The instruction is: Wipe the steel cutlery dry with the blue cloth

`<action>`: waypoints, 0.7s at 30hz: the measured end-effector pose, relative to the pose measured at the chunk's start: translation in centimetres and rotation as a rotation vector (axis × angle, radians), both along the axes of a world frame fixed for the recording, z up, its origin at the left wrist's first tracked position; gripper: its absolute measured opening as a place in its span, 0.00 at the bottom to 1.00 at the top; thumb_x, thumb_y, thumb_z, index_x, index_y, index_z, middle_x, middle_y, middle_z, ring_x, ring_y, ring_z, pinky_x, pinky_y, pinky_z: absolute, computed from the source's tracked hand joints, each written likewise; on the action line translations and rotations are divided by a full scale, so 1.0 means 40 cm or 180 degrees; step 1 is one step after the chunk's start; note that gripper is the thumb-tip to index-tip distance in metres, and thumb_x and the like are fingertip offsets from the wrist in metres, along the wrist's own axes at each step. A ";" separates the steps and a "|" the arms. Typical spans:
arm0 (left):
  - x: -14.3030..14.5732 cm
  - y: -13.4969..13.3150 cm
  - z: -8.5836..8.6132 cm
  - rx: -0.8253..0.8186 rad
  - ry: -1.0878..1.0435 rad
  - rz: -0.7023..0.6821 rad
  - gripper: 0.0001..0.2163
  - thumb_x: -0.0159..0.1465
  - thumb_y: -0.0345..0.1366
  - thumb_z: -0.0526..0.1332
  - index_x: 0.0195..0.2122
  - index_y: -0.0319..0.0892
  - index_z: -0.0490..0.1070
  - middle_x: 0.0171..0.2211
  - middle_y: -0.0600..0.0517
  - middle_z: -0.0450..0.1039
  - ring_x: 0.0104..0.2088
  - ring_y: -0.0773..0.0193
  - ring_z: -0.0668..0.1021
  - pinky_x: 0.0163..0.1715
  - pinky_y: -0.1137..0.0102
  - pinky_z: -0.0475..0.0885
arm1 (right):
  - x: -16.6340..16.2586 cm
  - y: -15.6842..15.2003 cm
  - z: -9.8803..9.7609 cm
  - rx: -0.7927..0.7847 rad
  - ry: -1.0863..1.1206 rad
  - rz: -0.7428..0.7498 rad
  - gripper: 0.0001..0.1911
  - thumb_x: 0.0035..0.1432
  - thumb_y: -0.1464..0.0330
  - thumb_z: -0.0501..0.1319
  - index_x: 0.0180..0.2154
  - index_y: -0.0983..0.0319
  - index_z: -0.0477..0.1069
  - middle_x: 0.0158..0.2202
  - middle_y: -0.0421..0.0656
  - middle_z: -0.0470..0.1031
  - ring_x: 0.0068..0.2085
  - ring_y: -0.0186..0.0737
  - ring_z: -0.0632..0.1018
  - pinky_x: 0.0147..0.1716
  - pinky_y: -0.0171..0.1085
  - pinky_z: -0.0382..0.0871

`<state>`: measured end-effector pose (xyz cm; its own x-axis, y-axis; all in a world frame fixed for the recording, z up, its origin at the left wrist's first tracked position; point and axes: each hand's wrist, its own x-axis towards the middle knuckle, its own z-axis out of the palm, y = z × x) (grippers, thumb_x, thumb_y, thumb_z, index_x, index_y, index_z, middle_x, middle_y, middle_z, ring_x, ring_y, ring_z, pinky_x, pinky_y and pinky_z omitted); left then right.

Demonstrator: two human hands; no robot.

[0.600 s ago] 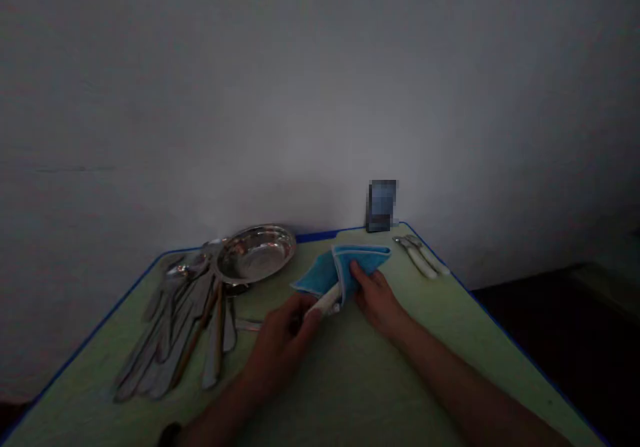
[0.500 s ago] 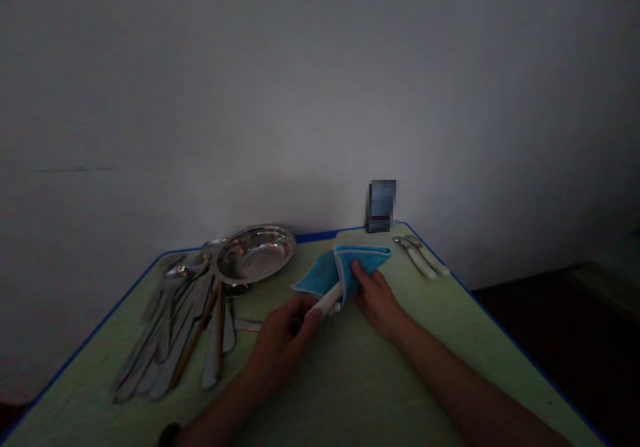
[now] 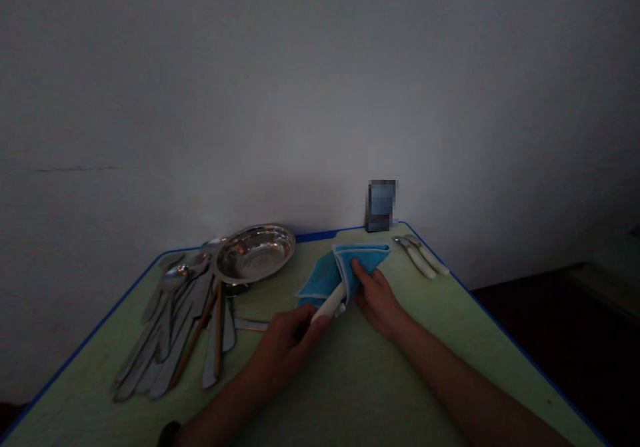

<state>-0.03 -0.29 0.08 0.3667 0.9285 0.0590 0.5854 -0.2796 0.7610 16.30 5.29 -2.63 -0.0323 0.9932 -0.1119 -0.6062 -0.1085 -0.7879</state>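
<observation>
In my left hand (image 3: 295, 334) is the white handle (image 3: 329, 302) of a piece of cutlery, pinched between thumb and fingers. Its far end goes into a folded blue cloth (image 3: 320, 277), which hides what kind of utensil it is. My right hand (image 3: 377, 297) grips the cloth around that hidden end, thumb on top. Both hands are over the middle of the green table (image 3: 350, 380). Beyond them at the right lie white-handled utensils (image 3: 423, 260), side by side.
A shiny metal bowl (image 3: 257, 254) stands at the back left, tilted a little. Beside it spreads a pile of spoons, knives and other cutlery (image 3: 170, 340), some with wooden handles. A phone-like device (image 3: 381, 206), blurred out, leans upright against the wall (image 3: 320, 100).
My left hand has shifted slightly right and down with the white handle. The cloth's left flap has changed shape a little. My right hand stays nearly in place.
</observation>
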 end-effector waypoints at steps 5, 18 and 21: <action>-0.002 -0.001 -0.002 0.0014 -0.0001 -0.0008 0.16 0.63 0.44 0.49 0.22 0.40 0.62 0.19 0.59 0.56 0.20 0.70 0.62 0.19 0.75 0.54 | 0.001 0.002 -0.003 -0.0009 -0.0021 0.0012 0.10 0.47 0.61 0.63 0.30 0.60 0.71 0.29 0.38 0.77 0.34 0.36 0.76 0.37 0.36 0.67; 0.000 -0.003 0.002 0.0019 0.0118 -0.0089 0.17 0.64 0.45 0.48 0.23 0.40 0.63 0.18 0.58 0.57 0.20 0.70 0.63 0.19 0.75 0.55 | -0.001 0.003 -0.007 0.0062 -0.0120 -0.0017 0.11 0.47 0.61 0.63 0.31 0.60 0.72 0.29 0.38 0.77 0.30 0.35 0.76 0.36 0.37 0.67; 0.000 -0.002 0.002 0.0038 0.0128 -0.0089 0.17 0.64 0.44 0.48 0.22 0.40 0.62 0.18 0.59 0.56 0.19 0.70 0.63 0.19 0.75 0.54 | -0.001 0.003 -0.004 0.0002 -0.0145 -0.0021 0.10 0.46 0.61 0.64 0.30 0.60 0.72 0.28 0.38 0.77 0.30 0.35 0.76 0.36 0.36 0.66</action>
